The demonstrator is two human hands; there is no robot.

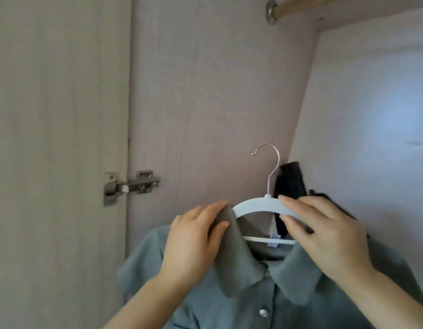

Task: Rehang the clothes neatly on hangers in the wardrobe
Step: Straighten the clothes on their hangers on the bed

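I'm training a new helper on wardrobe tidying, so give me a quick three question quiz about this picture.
1. True or false: the hanger is already hooked on the rail.
2. Which hand holds the shirt collar? A) the left hand B) the right hand C) neither
3. Fill in: the right hand grips the hanger's ____ arm, seen from the camera.

Key
1. False. Its hook is free in the air, well below the rail.
2. A. The left hand pinches the collar by the hanger's left end.
3. Right. The fingers close over that arm, just beside the hook's stem.
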